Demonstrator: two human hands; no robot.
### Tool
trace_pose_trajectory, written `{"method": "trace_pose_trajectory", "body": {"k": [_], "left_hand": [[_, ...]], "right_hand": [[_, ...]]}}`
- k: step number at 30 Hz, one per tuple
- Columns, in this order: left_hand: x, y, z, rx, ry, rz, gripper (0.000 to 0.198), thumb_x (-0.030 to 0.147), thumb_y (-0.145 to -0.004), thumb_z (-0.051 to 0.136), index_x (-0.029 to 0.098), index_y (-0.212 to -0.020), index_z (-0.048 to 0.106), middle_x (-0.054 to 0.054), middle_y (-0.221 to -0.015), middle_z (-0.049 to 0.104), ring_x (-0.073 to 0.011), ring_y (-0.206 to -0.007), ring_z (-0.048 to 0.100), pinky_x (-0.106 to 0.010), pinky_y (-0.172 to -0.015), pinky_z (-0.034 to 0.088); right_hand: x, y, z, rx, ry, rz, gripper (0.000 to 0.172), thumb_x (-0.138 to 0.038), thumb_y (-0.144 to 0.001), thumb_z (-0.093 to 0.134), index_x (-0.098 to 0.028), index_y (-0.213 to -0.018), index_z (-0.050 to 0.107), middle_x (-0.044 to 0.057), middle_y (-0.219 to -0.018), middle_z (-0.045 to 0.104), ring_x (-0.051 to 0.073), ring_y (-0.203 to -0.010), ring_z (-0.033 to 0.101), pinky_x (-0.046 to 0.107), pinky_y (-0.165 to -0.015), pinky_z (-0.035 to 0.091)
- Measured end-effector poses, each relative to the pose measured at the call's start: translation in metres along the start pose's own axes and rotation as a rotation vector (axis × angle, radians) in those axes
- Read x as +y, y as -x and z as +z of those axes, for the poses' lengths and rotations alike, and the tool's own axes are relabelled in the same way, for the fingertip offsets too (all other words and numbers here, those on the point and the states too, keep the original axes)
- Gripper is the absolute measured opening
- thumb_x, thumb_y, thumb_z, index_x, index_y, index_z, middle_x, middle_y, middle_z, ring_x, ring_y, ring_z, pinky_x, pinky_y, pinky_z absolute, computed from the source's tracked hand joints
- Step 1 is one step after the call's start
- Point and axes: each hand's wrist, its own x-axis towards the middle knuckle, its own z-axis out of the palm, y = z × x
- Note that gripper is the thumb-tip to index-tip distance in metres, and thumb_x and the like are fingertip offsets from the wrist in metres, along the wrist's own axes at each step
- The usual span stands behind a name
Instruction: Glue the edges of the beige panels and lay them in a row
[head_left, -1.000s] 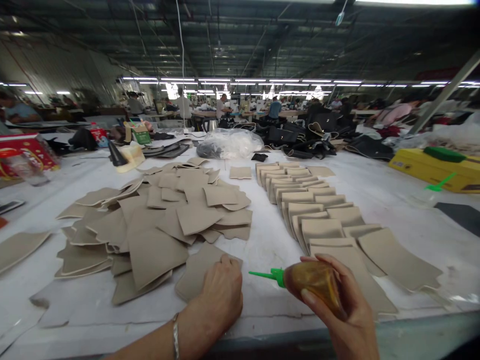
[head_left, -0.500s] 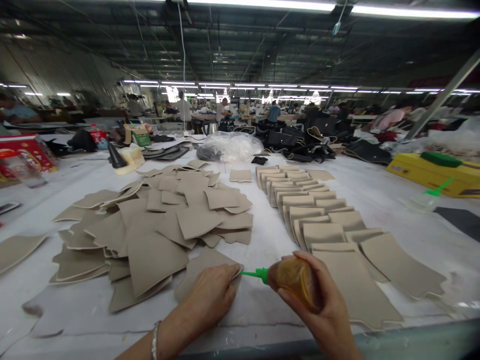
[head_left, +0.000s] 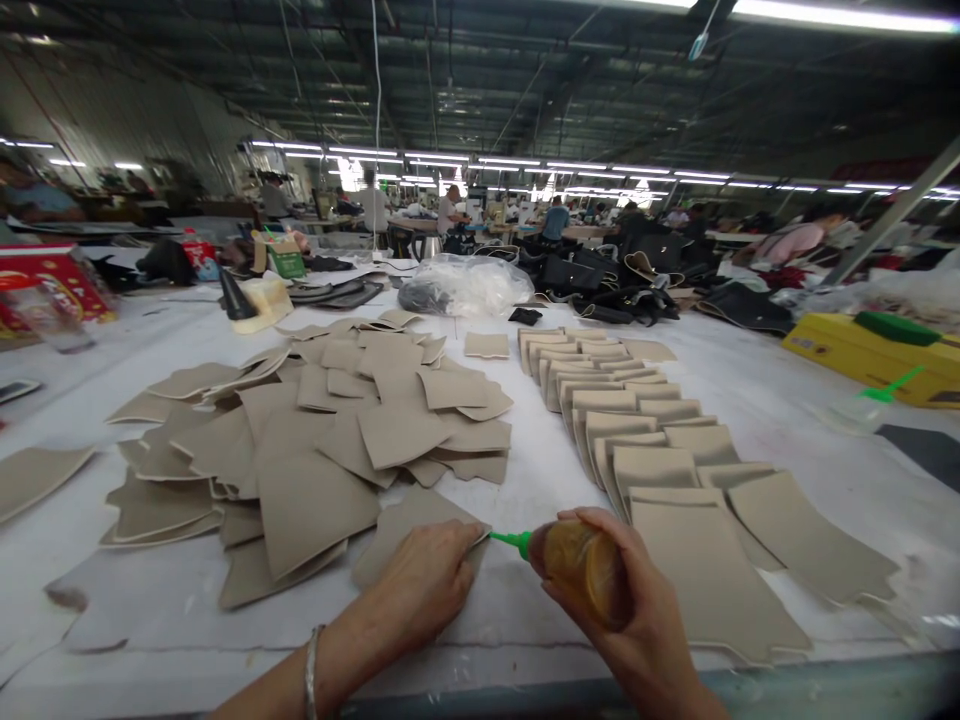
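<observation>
My right hand (head_left: pixel 630 600) is wrapped round a glue bottle (head_left: pixel 581 565) of amber liquid, tilted on its side. Its thin green nozzle (head_left: pixel 514 541) points left and meets the edge of a grey-beige leather-like piece (head_left: pixel 409 520). That edge is pinched by my left hand (head_left: pixel 431 580), which covers part of the piece. Left of it lies a loose heap of similar pieces (head_left: pixel 315 500). On the right, overlapping pieces (head_left: pixel 652 470) run in two rows away from me, the nearest lying flat.
A second bottle with a green nozzle (head_left: pixel 885 390) stands by a yellow box (head_left: pixel 874 355) at the right. Along the back are a clear plastic bag (head_left: pixel 480 287), black bags (head_left: pixel 592 280) and a black cone (head_left: pixel 236 296). People work at tables beyond.
The nozzle tip stays at the piece's edge, and the bottle has shifted slightly left relative to my left hand. The whole view has moved a little. Both hands keep their hold.
</observation>
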Motion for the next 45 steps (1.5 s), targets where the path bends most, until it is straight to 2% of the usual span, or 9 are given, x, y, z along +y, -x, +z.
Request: {"method": "trace_pose_trajectory", "body": {"k": [7,14,19,23,33,39,42,45], "left_hand": [[0.000,0.002,0.002,0.013,-0.037,-0.004,0.046,0.010,-0.076,0.039,0.023,-0.114,0.062,-0.004,-0.099,0.071,-0.0233,-0.095,0.065,-0.032,-0.086,0.048],[0.001,0.005,0.001,0.009,-0.057,0.007,0.040,0.011,-0.079,0.039,0.024,-0.108,0.063,-0.004,-0.091,0.068,-0.0211,-0.088,0.064,-0.029,-0.081,0.046],[-0.001,0.006,0.001,0.001,-0.054,-0.008,0.044,0.012,-0.083,0.037,0.025,-0.118,0.060,-0.004,-0.095,0.068,-0.0203,-0.091,0.064,-0.028,-0.083,0.046],[0.000,0.006,0.001,-0.010,-0.068,-0.005,0.042,0.013,-0.084,0.037,0.025,-0.116,0.062,-0.004,-0.095,0.068,-0.0203,-0.091,0.064,-0.028,-0.082,0.046],[0.001,0.007,-0.001,-0.029,-0.063,-0.026,0.042,0.012,-0.084,0.037,0.025,-0.116,0.061,-0.004,-0.098,0.069,-0.0206,-0.095,0.064,-0.028,-0.086,0.045],[0.003,0.007,-0.001,-0.025,-0.041,-0.040,0.044,0.013,-0.085,0.036,0.025,-0.122,0.058,-0.005,-0.111,0.068,-0.0214,-0.105,0.061,-0.030,-0.093,0.044],[0.003,0.007,-0.001,-0.029,-0.036,-0.055,0.044,0.014,-0.086,0.036,0.024,-0.123,0.058,-0.005,-0.112,0.068,-0.0220,-0.107,0.061,-0.031,-0.094,0.044],[0.000,0.007,0.000,-0.029,-0.038,-0.065,0.043,0.015,-0.086,0.037,0.024,-0.123,0.058,-0.005,-0.114,0.068,-0.0218,-0.108,0.061,-0.031,-0.095,0.043]], "right_hand": [[0.005,0.002,-0.002,0.047,0.021,0.091,0.051,-0.038,-0.081,0.073,-0.028,-0.124,0.048,0.005,-0.116,0.060,0.026,-0.106,0.059,0.038,-0.094,0.046],[0.011,0.003,0.000,0.049,-0.012,0.179,0.048,-0.043,-0.081,0.071,-0.026,-0.120,0.051,0.005,-0.113,0.059,0.025,-0.101,0.060,0.035,-0.087,0.049],[0.011,0.001,0.000,0.135,-0.032,0.216,0.049,-0.043,-0.078,0.073,-0.023,-0.118,0.053,0.005,-0.109,0.060,0.026,-0.098,0.060,0.036,-0.086,0.049],[0.009,0.004,-0.002,0.086,-0.012,0.185,0.047,-0.040,-0.079,0.073,-0.025,-0.118,0.052,0.004,-0.108,0.061,0.025,-0.096,0.062,0.034,-0.083,0.051],[0.009,0.010,0.000,0.103,-0.009,0.155,0.047,-0.038,-0.080,0.072,-0.026,-0.120,0.050,0.004,-0.109,0.061,0.025,-0.099,0.061,0.034,-0.086,0.050],[0.008,0.010,0.001,0.155,-0.036,0.257,0.048,-0.042,-0.079,0.072,-0.025,-0.118,0.051,0.004,-0.111,0.059,0.026,-0.102,0.058,0.037,-0.090,0.046],[0.009,0.010,0.002,0.157,-0.062,0.259,0.049,-0.041,-0.078,0.073,-0.024,-0.118,0.051,0.005,-0.111,0.059,0.026,-0.101,0.058,0.037,-0.089,0.045],[0.004,0.014,0.004,0.150,-0.100,0.324,0.049,-0.043,-0.076,0.074,-0.024,-0.117,0.053,0.004,-0.109,0.060,0.027,-0.099,0.058,0.036,-0.087,0.046]]}}
